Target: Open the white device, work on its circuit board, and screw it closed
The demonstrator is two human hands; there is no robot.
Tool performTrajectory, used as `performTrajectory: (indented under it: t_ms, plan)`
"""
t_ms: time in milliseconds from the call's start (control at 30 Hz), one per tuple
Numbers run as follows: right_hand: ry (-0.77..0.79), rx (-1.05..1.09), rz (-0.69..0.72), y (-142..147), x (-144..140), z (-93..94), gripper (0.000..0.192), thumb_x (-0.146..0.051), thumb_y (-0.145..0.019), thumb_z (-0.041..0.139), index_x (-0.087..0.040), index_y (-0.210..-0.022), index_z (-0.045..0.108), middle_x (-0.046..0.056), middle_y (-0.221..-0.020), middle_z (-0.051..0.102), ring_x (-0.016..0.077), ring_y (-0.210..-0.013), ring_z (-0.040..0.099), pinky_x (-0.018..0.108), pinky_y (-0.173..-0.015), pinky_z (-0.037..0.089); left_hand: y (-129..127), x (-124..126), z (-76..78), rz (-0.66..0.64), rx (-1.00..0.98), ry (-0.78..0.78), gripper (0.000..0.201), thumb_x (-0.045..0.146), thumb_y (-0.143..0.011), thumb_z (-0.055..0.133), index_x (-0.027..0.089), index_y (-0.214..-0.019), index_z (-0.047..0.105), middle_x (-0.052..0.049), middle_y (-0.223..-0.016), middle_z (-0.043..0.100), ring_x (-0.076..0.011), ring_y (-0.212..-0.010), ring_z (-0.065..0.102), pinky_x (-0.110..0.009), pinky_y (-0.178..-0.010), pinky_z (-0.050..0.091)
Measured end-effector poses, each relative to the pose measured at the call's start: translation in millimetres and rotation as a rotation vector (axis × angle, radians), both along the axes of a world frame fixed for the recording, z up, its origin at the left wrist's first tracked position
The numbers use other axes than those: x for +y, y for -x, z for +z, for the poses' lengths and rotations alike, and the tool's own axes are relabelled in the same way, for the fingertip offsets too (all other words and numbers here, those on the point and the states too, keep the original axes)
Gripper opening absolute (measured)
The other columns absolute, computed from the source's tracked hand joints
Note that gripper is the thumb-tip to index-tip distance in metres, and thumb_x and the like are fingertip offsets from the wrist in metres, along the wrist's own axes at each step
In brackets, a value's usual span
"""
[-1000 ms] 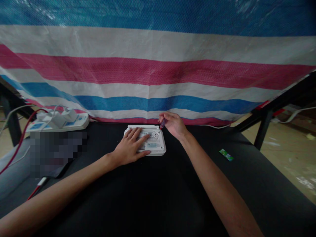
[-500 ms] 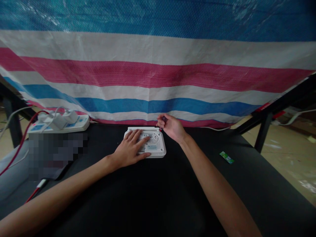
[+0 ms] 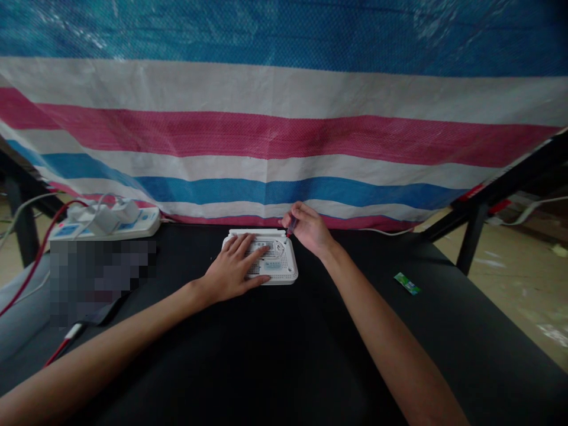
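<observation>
A white router (image 3: 284, 269) lies on the black table with its vented, labelled underside up and a white bar, like a folded antenna, along its far edge. My left hand (image 3: 233, 263) rests flat across its left half, fingers spread. In the pinched fingers of my right hand (image 3: 310, 228) is a small screwdriver (image 3: 290, 226) with a dark and red handle. It slants down, its tip at the router's far right corner; whether it sits in a screw is too small to tell.
At the left stand a white power strip (image 3: 146, 225) with plugs and a blurred-out dark device (image 3: 100, 284) with a red cable. A small green packet (image 3: 407, 283) lies at the right. A striped tarp (image 3: 266, 136) hangs behind the table (image 3: 275, 355).
My right hand has turned slightly, and more of the screwdriver handle shows between its fingers. My left hand and the router have hardly moved.
</observation>
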State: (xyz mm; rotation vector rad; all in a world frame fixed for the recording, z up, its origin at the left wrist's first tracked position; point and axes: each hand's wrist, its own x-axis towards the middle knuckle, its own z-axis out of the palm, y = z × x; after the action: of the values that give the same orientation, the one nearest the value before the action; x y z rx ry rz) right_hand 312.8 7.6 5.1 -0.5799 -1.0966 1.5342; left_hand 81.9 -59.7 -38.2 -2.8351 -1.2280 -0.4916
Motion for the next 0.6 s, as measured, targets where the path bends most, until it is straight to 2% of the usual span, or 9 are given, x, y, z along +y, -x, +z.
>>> performTrajectory:
  t_ms: [100,167,267,400,600]
  plan:
    - [0.012,0.031,0.026,2.3,-2.1,2.3,0.023,-0.031,-0.073,0.076,-0.022,-0.07,0.055,-0.007,-0.053,0.041,0.0101,-0.05,0.037,0.03,-0.069,0.045,-0.5,0.3,0.9,0.008,-0.002,0.012,0.07,0.068,-0.091,0.044,0.028,-0.148,0.042,-0.015,-0.152,0.038,-0.0402,-0.139,0.035,-0.062,-0.112,0.029]
    - [0.021,0.046,0.031,3.2,-2.2,2.9,0.021,-0.035,-0.078,0.072,-0.022,-0.071,0.056,-0.007,-0.054,0.038,0.0101,-0.049,0.034,0.029,-0.069,0.045,-1.0,0.5,1.7,0.01,-0.005,0.023,0.069,0.069,-0.091,0.045,0.029,-0.147,0.043,-0.014,-0.151,0.038,-0.0399,-0.139,0.035,-0.062,-0.113,0.029]
    - [0.056,0.063,0.039,3.1,-0.9,2.1,0.022,-0.04,-0.082,0.066,-0.02,-0.073,0.062,-0.005,-0.055,0.037,0.0109,-0.051,0.034,0.029,-0.064,0.043,-1.3,0.8,3.2,0.011,-0.002,0.033,0.068,0.068,-0.09,0.046,0.029,-0.147,0.044,-0.013,-0.151,0.039,-0.0387,-0.139,0.036,-0.061,-0.113,0.029]
    - [0.079,0.04,0.043,2.9,0.1,1.5,0.021,-0.037,-0.079,0.066,-0.017,-0.072,0.066,-0.002,-0.057,0.042,0.0117,-0.054,0.039,0.028,-0.058,0.037,-1.1,0.8,5.5,0.016,0.006,0.043,0.068,0.068,-0.091,0.046,0.029,-0.146,0.045,-0.014,-0.151,0.039,-0.0393,-0.138,0.037,-0.061,-0.112,0.03]
    - [0.028,0.045,0.041,5.8,0.2,0.4,0.017,-0.033,-0.076,0.07,-0.018,-0.07,0.066,0.0,-0.062,0.053,0.0131,-0.061,0.047,0.03,-0.066,0.041,-0.6,1.2,7.5,0.01,0.021,0.052,0.069,0.068,-0.091,0.045,0.028,-0.147,0.045,-0.016,-0.15,0.039,-0.0402,-0.137,0.038,-0.061,-0.111,0.031]
